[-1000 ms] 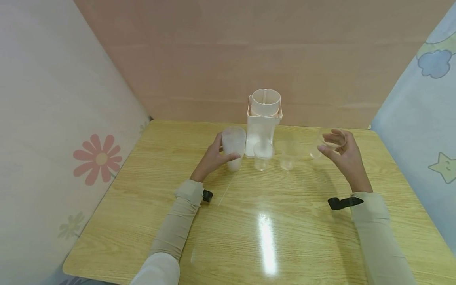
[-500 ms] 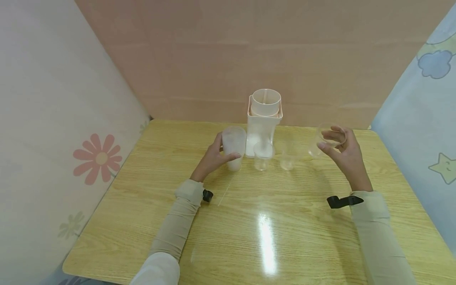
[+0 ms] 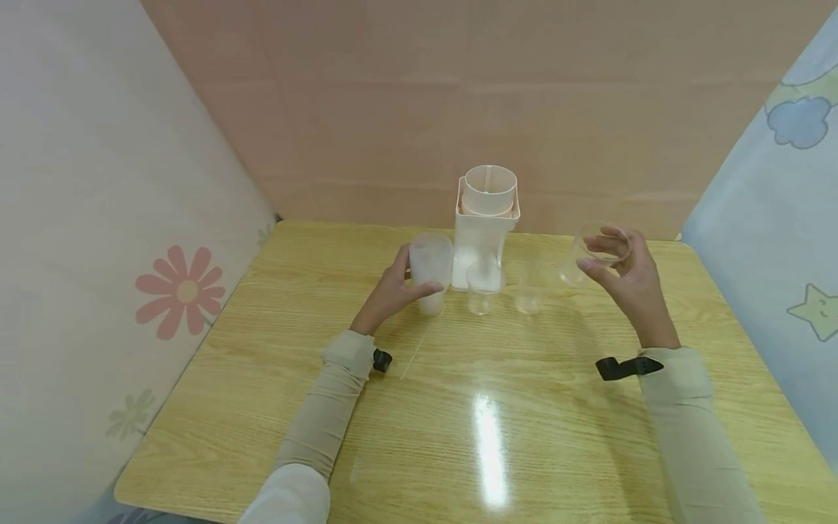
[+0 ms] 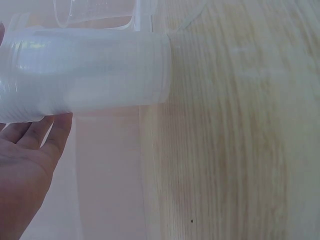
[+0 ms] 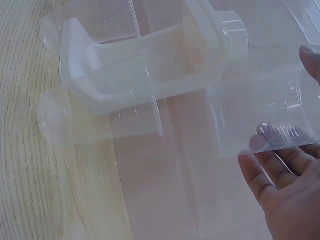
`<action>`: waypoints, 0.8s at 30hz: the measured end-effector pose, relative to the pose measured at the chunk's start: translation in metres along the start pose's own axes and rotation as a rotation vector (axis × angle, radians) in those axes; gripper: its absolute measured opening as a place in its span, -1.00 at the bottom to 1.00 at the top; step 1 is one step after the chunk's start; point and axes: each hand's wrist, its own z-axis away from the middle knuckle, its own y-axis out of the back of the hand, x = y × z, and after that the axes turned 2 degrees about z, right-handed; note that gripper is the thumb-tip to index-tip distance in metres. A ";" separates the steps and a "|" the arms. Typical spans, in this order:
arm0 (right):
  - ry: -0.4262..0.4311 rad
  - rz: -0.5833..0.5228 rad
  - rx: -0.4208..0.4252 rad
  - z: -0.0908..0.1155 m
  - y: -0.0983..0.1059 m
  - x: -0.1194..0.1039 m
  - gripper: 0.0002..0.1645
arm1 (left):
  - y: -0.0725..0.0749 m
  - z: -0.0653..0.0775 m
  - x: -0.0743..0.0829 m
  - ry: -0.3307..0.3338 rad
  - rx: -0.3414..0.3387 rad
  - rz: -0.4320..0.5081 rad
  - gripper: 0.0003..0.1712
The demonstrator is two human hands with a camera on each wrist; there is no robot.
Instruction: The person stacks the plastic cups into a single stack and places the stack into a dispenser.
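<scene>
Left hand [image 3: 396,285]: fingers curled round a stack of translucent plastic cups [image 3: 429,268], thumb on the near side. The stack is upright at the tabletop [image 3: 556,437], just left of a white plastic holder [image 3: 468,251] with a round collar [image 3: 489,193] at its top. Right hand [image 3: 633,280]: thumb and fingers clamped on a single clear cup [image 5: 255,110], which is held above the tabletop, mouth up, to the right of the holder. Two further clear cups stand upright: the middle cup [image 3: 482,297] at the holder's near side, the right-hand cup [image 3: 529,300] just beyond it to the right. Their walls bear small marks, too faint to read. A thin pale strip [image 3: 412,356] lies near the left wrist.
</scene>
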 end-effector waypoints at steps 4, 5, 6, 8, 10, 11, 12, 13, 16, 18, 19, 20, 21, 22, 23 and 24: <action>0.021 0.000 -0.010 -0.003 -0.003 -0.004 -0.27 | 0.000 0.000 0.001 -0.004 -0.004 0.009 0.13; 0.024 0.001 -0.013 -0.004 -0.004 -0.005 -0.27 | 0.000 0.000 0.001 -0.005 -0.005 0.011 0.13; 0.026 0.003 -0.016 -0.004 -0.004 -0.006 -0.27 | 0.000 0.000 0.002 -0.004 -0.005 0.013 0.12; 0.026 0.002 -0.023 -0.006 -0.006 -0.008 -0.28 | 0.000 0.000 0.002 -0.002 -0.006 0.017 0.12; 0.023 0.001 -0.027 -0.007 -0.007 -0.009 -0.28 | 0.000 0.000 0.002 0.001 -0.003 0.014 0.11; 0.022 0.000 -0.030 -0.008 -0.007 -0.010 -0.28 | 0.000 0.000 0.002 0.003 -0.004 0.014 0.11; 0.025 0.000 -0.031 -0.009 -0.008 -0.010 -0.28 | 0.000 0.000 0.002 0.006 -0.004 0.014 0.10; 0.027 -0.002 -0.032 -0.010 -0.009 -0.011 -0.28 | 0.000 0.000 0.003 0.007 -0.004 0.016 0.09; 0.040 -0.012 -0.041 -0.013 -0.011 -0.013 -0.27 | 0.000 0.000 0.003 0.010 -0.002 0.020 0.09; 0.047 -0.028 -0.046 -0.015 -0.013 -0.015 -0.27 | 0.000 0.000 0.004 0.010 0.001 0.020 0.08; 0.048 -0.039 -0.049 -0.016 -0.014 -0.016 -0.27 | 0.000 0.000 0.004 0.009 0.000 0.020 0.08; 0.049 -0.048 -0.050 -0.016 -0.015 -0.017 -0.27 | 0.000 0.000 0.004 0.009 0.000 0.022 0.08; 0.051 -0.059 -0.051 -0.017 -0.016 -0.018 -0.27 | 0.000 0.000 0.004 0.011 -0.001 0.021 0.08; 0.052 -0.065 -0.051 -0.017 -0.017 -0.019 -0.27 | 0.000 0.000 0.004 0.012 -0.003 0.022 0.07; 0.053 -0.072 -0.051 -0.018 -0.018 -0.019 -0.27 | 0.000 0.000 0.003 0.015 -0.004 0.022 0.07; 0.056 -0.074 -0.051 -0.018 -0.019 -0.020 -0.27 | 0.000 0.000 0.003 0.018 -0.005 0.020 0.07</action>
